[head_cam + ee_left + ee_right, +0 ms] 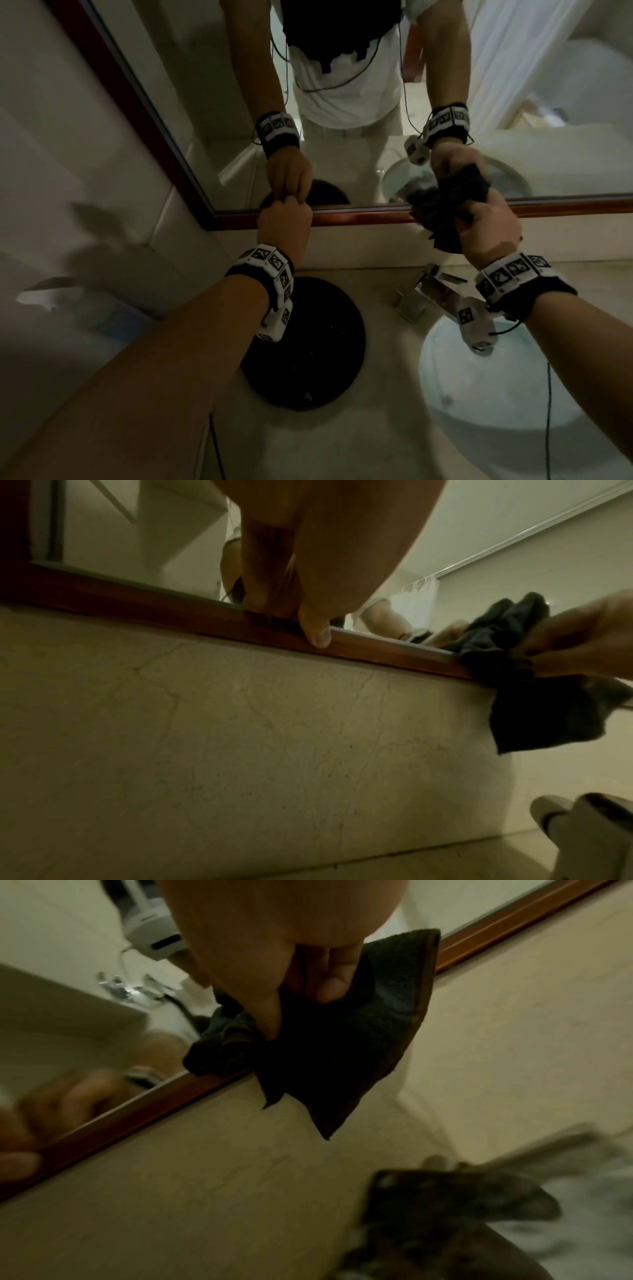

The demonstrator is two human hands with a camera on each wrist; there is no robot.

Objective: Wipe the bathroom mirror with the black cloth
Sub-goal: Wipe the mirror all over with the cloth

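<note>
The mirror (212,113) has a red-brown wooden frame (359,216) along its bottom edge. My right hand (479,226) grips the bunched black cloth (442,209), which touches the lower edge of the glass and hangs over the frame. In the right wrist view my right hand (301,1012) pinches the cloth (342,1047) between thumb and fingers against the mirror (68,1010). My left hand (284,219) sits curled on the frame further left. Its thumb (318,637) presses on the wood and it holds nothing. The cloth (534,718) shows at the right of the left wrist view.
Below the mirror runs a beige stone splashback (240,737) and counter (376,428). A round black tray (318,349) lies under my left wrist. A chrome tap (431,291) and a white basin (486,394) sit under my right wrist. Tiled wall is at the left.
</note>
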